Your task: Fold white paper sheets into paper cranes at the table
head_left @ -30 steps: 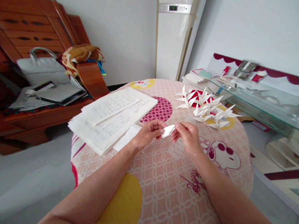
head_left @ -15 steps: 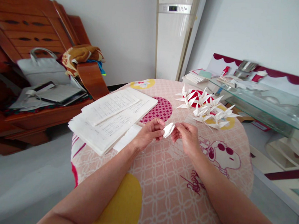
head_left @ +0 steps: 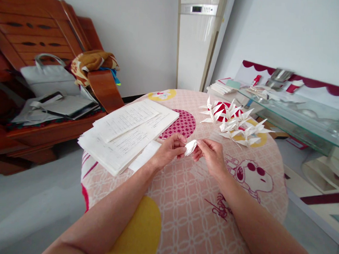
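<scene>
Here the folded paper (head_left: 190,147) is pinched by the left hand (head_left: 168,151) and right hand (head_left: 213,153) together; if pulled too hard, its layers could be torn.

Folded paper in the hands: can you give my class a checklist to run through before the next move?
1. Folded paper held by the left hand and right hand: ok.
2. Folded paper spread like the paper figures: not ok, it is compact.
3. Those paper figures apart from both hands: ok.
4. The stack of papers apart from both hands: ok.
5. Folded paper creased sharply: cannot tell, too small.
</scene>
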A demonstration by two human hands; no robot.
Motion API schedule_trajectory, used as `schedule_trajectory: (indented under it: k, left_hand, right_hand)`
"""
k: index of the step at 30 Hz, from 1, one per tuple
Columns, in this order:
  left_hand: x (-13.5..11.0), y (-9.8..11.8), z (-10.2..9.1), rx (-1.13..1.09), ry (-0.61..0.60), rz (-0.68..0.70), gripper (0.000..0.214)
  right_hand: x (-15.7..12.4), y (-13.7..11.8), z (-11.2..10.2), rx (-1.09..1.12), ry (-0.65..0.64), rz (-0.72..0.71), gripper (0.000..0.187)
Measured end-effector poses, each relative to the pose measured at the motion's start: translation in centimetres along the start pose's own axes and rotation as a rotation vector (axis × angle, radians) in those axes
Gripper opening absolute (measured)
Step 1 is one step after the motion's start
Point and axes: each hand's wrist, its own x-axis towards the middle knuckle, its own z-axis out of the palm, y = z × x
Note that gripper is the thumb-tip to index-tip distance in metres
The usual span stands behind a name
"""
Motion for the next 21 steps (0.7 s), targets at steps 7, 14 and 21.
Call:
schedule_trajectory:
  k: [7, 14, 21]
  left_hand:
    - [0.0, 0.0, -0.1, -0.003, -0.005, -0.011, 0.036]
    - [-0.1, 0.3, -0.4, 0.008, -0.059, 0.014, 0.034]
    - [0.0, 0.1, -0.1, 0.013, -0.075, 0.031, 0.030]
  right_hand:
    - [-0.1, -0.4, 0.0, 0.027, -0.019, 0.024, 0.038]
    - [0.4, -0.3, -0.9, 0.187, -0.170, 0.160, 0.021]
    - [0.3, -0.5, -0.8, 0.155, -0.151, 0.118, 0.025]
